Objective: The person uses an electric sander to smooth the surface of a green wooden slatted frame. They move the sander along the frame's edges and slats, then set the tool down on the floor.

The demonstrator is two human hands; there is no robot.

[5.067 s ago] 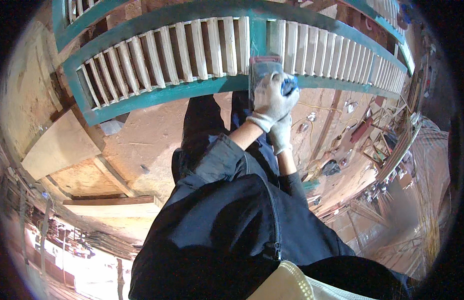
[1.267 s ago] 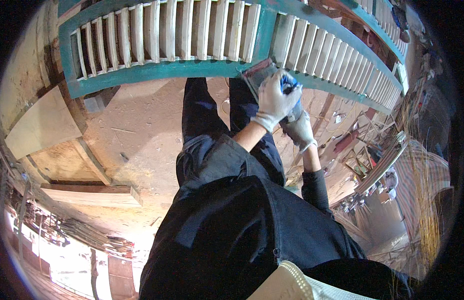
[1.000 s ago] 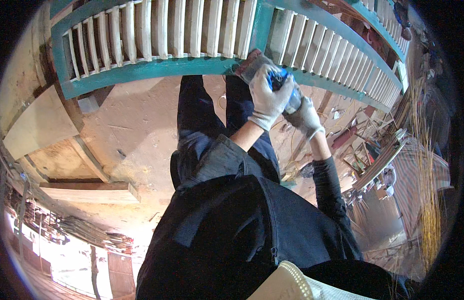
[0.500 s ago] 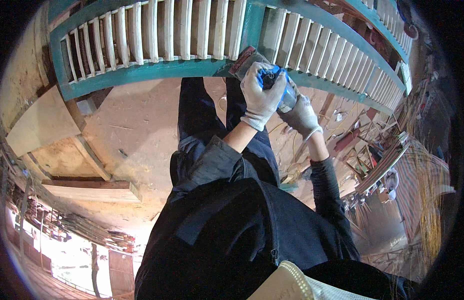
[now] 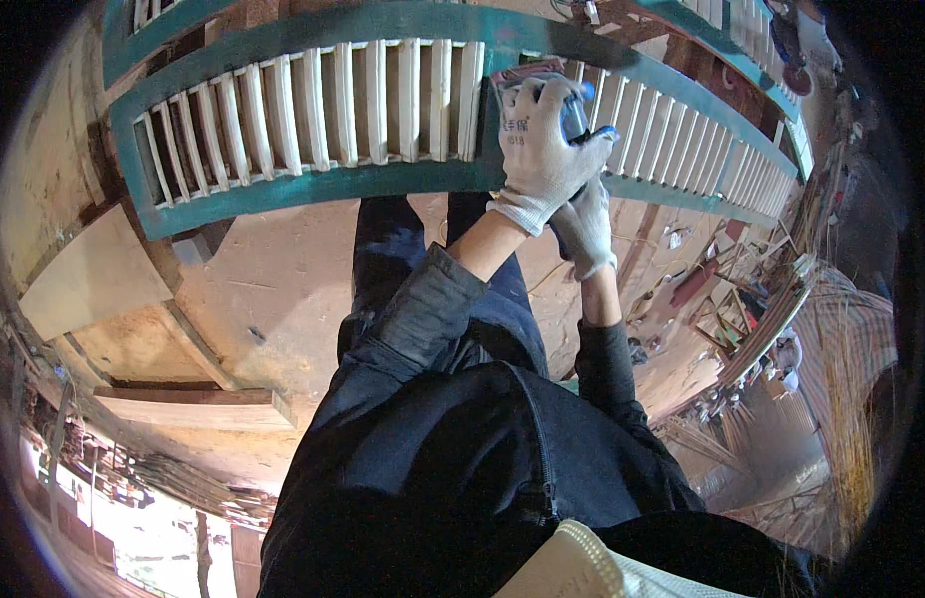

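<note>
Left hand [image 5: 542,140], gloved, closed on blue power tool [image 5: 574,112] against teal-framed slatted wooden panel [image 5: 383,110]; right hand [image 5: 585,224] steadies beneath, grip unclear. Likely sanding; next needs steady pressure.

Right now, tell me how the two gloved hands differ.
The left hand is higher and in full view, its fingers wrapped over a blue tool against the teal slatted frame. The right hand sits lower, mostly hidden behind the left, under the tool. Both wear white knit gloves.

left hand [image 5: 542,149] on railing [image 5: 313,184], right hand [image 5: 585,224] beneath
</note>
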